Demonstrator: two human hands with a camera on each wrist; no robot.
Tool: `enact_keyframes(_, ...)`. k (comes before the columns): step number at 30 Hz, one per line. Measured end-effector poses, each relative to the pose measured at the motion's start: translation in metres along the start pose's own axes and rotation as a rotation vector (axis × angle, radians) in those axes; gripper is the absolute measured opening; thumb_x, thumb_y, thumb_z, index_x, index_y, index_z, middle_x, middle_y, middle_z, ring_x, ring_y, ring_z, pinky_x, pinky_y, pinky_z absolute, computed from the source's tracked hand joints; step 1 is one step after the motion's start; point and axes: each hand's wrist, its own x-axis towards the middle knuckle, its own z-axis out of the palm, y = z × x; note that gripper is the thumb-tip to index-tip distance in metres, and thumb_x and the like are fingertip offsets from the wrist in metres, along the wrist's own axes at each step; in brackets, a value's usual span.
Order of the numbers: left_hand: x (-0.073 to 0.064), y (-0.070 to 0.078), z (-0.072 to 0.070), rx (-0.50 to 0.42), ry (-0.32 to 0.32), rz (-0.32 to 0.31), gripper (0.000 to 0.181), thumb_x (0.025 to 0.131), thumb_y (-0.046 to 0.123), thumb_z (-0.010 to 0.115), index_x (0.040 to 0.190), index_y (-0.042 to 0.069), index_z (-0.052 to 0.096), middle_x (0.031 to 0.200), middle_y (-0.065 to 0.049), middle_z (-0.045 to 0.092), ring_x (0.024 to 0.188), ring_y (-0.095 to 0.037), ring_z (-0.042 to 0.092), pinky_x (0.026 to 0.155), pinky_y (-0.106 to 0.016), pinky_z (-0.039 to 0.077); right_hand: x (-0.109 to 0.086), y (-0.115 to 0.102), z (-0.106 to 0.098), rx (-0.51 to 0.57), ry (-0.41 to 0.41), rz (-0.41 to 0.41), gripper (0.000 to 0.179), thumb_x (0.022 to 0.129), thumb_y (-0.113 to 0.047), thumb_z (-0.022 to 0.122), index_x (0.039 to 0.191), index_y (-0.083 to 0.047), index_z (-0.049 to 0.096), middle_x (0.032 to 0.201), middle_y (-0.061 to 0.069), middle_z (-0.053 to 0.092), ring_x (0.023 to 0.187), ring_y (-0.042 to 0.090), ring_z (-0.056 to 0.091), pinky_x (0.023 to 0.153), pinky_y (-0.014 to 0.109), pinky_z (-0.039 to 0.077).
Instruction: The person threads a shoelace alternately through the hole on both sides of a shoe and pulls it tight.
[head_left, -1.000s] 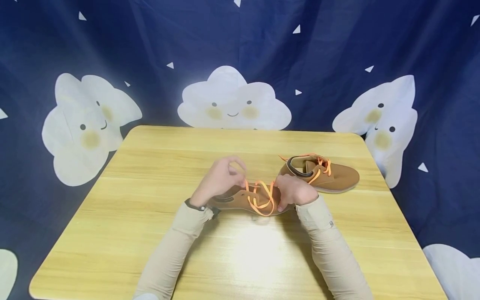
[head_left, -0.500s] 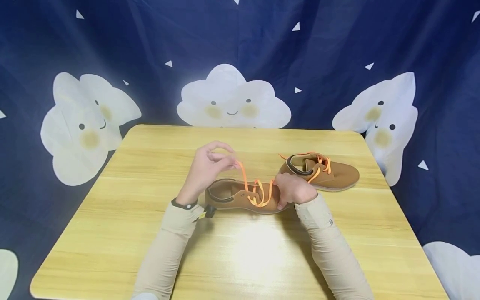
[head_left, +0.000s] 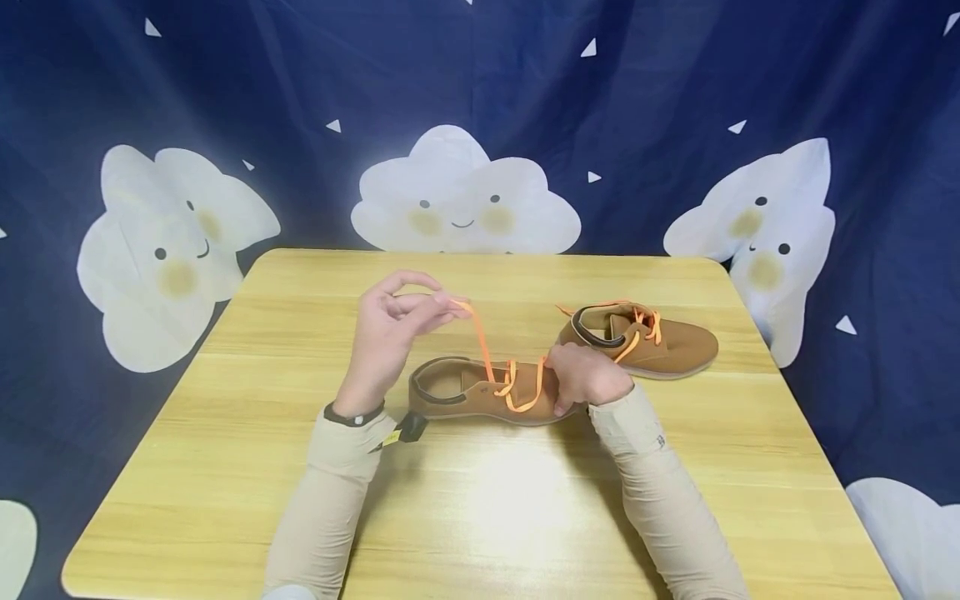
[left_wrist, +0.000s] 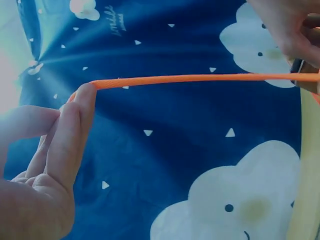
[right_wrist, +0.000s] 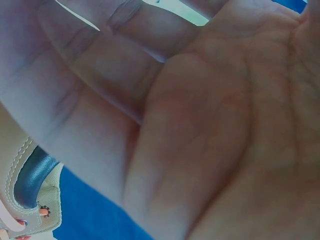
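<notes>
A brown shoe (head_left: 468,403) with orange laces lies on the table, toe to the right. My left hand (head_left: 384,337) pinches one end of its orange shoelace (head_left: 482,343) between thumb and fingertips, up and left of the shoe's opening. In the left wrist view the shoelace (left_wrist: 200,78) runs taut from the fingertips (left_wrist: 86,95) toward the shoe. My right hand (head_left: 591,375) grips the shoe's toe, which it mostly hides. A loose loop of lace hangs over the shoe's near side. The palm of the right hand (right_wrist: 200,125) fills most of the right wrist view.
A second brown shoe (head_left: 678,350), laced in orange, stands just behind the right hand, toe to the right. Both shoes are on a light wooden table (head_left: 247,467). Behind it hangs a dark blue curtain (head_left: 315,67) with cloud faces.
My left hand has moved up and to the left with the lace end, drawing more of it out, and the lace loop has shrunk. The right hand keeps its place on the toe.
</notes>
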Motion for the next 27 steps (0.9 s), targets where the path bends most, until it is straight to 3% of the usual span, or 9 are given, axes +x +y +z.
enact_keyframes(5, -0.001, 0.005, 0.001, -0.043, 0.046, 0.021, 0.011, 0.095, 0.001, 0.069, 0.104, 0.007, 0.065, 0.087, -0.004, 0.082, 0.087, -0.022, 0.08, 0.093, -0.036, 0.06, -0.001, 0.001, 0.0, 0.007, 0.013, 0.011, 0.037, 0.066, -0.007, 0.096, 0.092, -0.01, 0.071, 0.091, 0.004, 0.071, 0.082, 0.02, 0.063, 0.073, 0.036, 0.055)
enact_keyframes(10, 0.004, 0.002, -0.003, -0.095, 0.093, 0.043, 0.01, 0.095, 0.0, 0.069, 0.103, 0.005, 0.064, 0.088, -0.007, 0.082, 0.088, -0.023, 0.08, 0.093, -0.034, 0.06, 0.0, 0.001, -0.001, 0.019, 0.005, 0.012, 0.035, 0.066, -0.007, 0.096, 0.089, -0.011, 0.07, 0.089, 0.004, 0.071, 0.081, 0.02, 0.063, 0.071, 0.035, 0.055)
enact_keyframes(15, 0.017, -0.013, -0.022, -0.116, 0.172, 0.03, 0.01, 0.095, -0.002, 0.068, 0.105, -0.001, 0.063, 0.091, -0.011, 0.081, 0.087, -0.023, 0.08, 0.093, -0.034, 0.059, 0.001, 0.0, -0.002, 0.012, 0.003, 0.013, 0.037, 0.066, -0.008, 0.096, 0.092, -0.011, 0.071, 0.093, 0.004, 0.071, 0.084, 0.02, 0.064, 0.073, 0.036, 0.056)
enact_keyframes(17, 0.023, -0.021, -0.035, -0.077, 0.224, 0.008, 0.012, 0.095, 0.0, 0.07, 0.106, -0.001, 0.065, 0.09, -0.008, 0.082, 0.086, -0.02, 0.08, 0.092, -0.032, 0.059, 0.001, -0.001, -0.002, 0.002, 0.005, 0.018, 0.04, 0.065, -0.009, 0.097, 0.096, -0.01, 0.071, 0.096, 0.005, 0.072, 0.086, 0.021, 0.065, 0.076, 0.037, 0.057)
enact_keyframes(20, 0.029, -0.033, -0.056, 0.059, 0.293, -0.047, 0.016, 0.094, 0.004, 0.073, 0.108, 0.0, 0.066, 0.089, -0.005, 0.082, 0.086, -0.015, 0.08, 0.091, -0.027, 0.06, 0.002, -0.001, -0.001, -0.006, 0.005, 0.024, 0.043, 0.065, -0.011, 0.098, 0.1, -0.01, 0.072, 0.1, 0.007, 0.074, 0.089, 0.022, 0.067, 0.08, 0.039, 0.058)
enact_keyframes(22, 0.031, -0.039, -0.068, 0.235, 0.32, -0.108, 0.018, 0.094, 0.009, 0.074, 0.109, 0.003, 0.068, 0.09, -0.003, 0.082, 0.084, -0.01, 0.079, 0.083, -0.021, 0.061, 0.002, -0.002, -0.001, -0.005, 0.002, 0.028, 0.044, 0.065, -0.011, 0.098, 0.101, -0.01, 0.072, 0.102, 0.008, 0.074, 0.091, 0.022, 0.067, 0.082, 0.041, 0.059)
enact_keyframes(24, 0.032, -0.046, -0.077, 0.427, 0.288, -0.182, 0.02, 0.095, 0.013, 0.072, 0.113, 0.003, 0.068, 0.095, -0.006, 0.082, 0.084, -0.01, 0.079, 0.076, -0.018, 0.059, 0.002, -0.001, 0.0, 0.0, 0.002, 0.032, 0.045, 0.065, -0.01, 0.098, 0.102, -0.009, 0.072, 0.103, 0.008, 0.075, 0.092, 0.023, 0.067, 0.083, 0.041, 0.059)
enact_keyframes(27, 0.033, -0.056, -0.085, 0.716, 0.156, -0.296, 0.026, 0.097, 0.014, 0.067, 0.12, 0.002, 0.067, 0.102, -0.013, 0.08, 0.085, -0.019, 0.079, 0.064, -0.022, 0.054, 0.002, 0.0, 0.0, 0.004, 0.007, 0.04, 0.046, 0.064, -0.01, 0.098, 0.102, -0.01, 0.072, 0.103, 0.008, 0.074, 0.092, 0.022, 0.067, 0.083, 0.042, 0.058)
